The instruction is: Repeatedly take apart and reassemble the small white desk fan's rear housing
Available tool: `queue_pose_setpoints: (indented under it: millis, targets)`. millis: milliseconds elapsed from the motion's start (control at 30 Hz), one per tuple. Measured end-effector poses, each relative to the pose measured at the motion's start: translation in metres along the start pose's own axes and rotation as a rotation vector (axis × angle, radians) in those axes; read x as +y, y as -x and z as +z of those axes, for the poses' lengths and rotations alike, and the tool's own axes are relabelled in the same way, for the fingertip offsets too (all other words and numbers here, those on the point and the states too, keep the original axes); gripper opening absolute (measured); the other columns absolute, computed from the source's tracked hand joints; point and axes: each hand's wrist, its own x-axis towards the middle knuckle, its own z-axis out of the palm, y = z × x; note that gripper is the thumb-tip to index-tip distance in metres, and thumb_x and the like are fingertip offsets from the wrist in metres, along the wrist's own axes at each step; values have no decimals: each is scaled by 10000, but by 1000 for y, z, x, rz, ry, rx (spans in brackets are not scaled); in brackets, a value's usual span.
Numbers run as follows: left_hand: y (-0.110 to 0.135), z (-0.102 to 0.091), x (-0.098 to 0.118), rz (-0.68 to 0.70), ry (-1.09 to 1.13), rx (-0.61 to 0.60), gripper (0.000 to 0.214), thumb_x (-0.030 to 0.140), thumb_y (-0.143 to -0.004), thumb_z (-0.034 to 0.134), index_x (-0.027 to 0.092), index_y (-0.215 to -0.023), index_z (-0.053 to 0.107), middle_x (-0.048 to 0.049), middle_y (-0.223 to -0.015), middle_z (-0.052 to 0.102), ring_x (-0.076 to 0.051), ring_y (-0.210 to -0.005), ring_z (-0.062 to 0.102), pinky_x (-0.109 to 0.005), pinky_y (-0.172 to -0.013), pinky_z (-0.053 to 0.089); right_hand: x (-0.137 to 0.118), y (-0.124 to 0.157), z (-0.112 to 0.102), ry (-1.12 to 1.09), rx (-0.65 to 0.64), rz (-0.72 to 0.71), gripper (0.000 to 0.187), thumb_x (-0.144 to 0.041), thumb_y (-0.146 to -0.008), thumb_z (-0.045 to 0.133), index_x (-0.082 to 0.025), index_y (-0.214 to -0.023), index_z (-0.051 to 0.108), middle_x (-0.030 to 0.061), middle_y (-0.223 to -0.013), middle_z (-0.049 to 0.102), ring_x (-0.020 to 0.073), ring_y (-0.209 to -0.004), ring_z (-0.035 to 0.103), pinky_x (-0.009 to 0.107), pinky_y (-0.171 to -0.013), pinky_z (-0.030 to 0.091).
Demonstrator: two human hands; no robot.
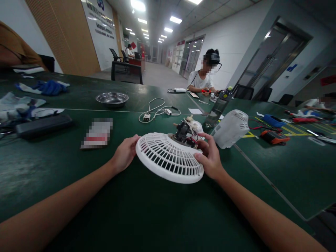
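Note:
A round white fan grille point(168, 157) with an exposed motor and wires point(185, 134) on its back is held tilted just above the green table point(78, 168). My left hand point(125, 153) grips its left rim, fingers curled behind the edge. My right hand point(210, 157) grips the right rim, thumb on the front and fingers behind. A white fan housing point(231, 127) lies on its side just to the right of the grille.
A metal bowl point(112, 98), a white cable with plugs point(157, 111), a dark flat case point(43, 125) and blue gloves point(49, 87) lie on the table. An orange meter point(274, 137) and tools sit at the right. A person in white point(202, 80) works across the table.

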Motion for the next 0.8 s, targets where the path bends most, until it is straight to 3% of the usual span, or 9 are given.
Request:
queue_pose_setpoints:
  millis: [100, 267, 400, 533, 633, 800]
  targets:
    - [-1, -1, 3, -114, 32, -1, 373, 468, -975, 576, 142, -913, 744, -88, -945, 768, -221, -875, 700, -323, -790, 555, 7, 0, 0, 182, -83, -97, 746, -462, -762, 819, -334, -1380, 422, 53, -1120, 658, 238, -967, 640, 421, -856, 528]
    - [-4, -2, 5, -250, -112, 55, 203, 342, -900, 732, 143, -935, 742, -41, -801, 743, -135, -647, 662, -242, -587, 526, 4, -2, 3, 333, -208, -162, 820, -411, -711, 874, -318, -1395, 432, 85, -1233, 639, 280, -1081, 636, 490, -991, 496]
    - [-1, 3, 8, -219, -205, 95, 357, 372, -882, 757, 169, -1170, 701, -75, -937, 784, -171, -727, 726, -270, -610, 571, -2, -4, -1, 327, -262, -145, 746, -413, -794, 807, -332, -1431, 427, 93, -1290, 616, 306, -1178, 596, 525, -1052, 457]
    - [1, 6, 8, -204, -249, 116, 538, 402, -869, 773, 172, -1330, 617, -116, -1064, 788, -215, -838, 766, -315, -683, 610, 6, -15, -12, 438, -42, -210, 619, -420, -858, 718, -317, -1410, 457, 93, -1287, 612, 312, -1191, 581, 543, -1058, 437]
    - [0, 4, 5, -172, -273, 104, 519, 412, -864, 774, 165, -1301, 641, -125, -1070, 788, -222, -842, 770, -322, -692, 613, 19, -27, -24, 666, 143, -212, 701, -359, -786, 773, -268, -1415, 476, 134, -1385, 560, 345, -1257, 542, 560, -1088, 420]
    - [-1, 3, 3, -144, -307, 112, 567, 425, -865, 770, 176, -1346, 604, -129, -1089, 784, -244, -880, 775, -337, -698, 621, 39, -40, -37, 764, 144, -127, 879, -276, -702, 785, -223, -1494, 407, 156, -1504, 498, 359, -1339, 498, 574, -1152, 362]
